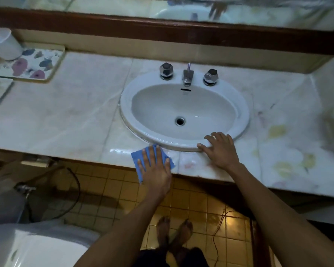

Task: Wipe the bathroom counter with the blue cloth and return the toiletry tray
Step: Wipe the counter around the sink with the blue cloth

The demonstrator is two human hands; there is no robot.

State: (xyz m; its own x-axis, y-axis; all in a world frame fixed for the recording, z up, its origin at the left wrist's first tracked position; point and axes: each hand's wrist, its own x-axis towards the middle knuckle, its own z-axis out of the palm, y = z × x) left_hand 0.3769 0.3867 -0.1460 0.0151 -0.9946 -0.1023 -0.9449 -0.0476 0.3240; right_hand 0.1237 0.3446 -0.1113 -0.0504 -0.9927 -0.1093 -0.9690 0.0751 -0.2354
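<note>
My left hand (155, 168) lies flat, fingers spread, pressing the blue cloth (138, 160) onto the front edge of the pale marble counter (66, 116), just left of the sink's front rim. Part of the cloth hangs over the counter edge. My right hand (219, 149) rests open on the white sink rim (243, 112) at its front right, holding nothing. The flowered toiletry tray (37, 64) sits at the far left back of the counter, with a white cup (2, 43) on its left end.
Two chrome taps (166, 71) (210, 77) and a spout (187, 77) stand behind the basin. A mirror with a dark wooden frame (162, 29) runs along the back. A toilet (37, 245) is at lower left, with hoses under the counter. My bare feet (174, 230) are on yellow tiles.
</note>
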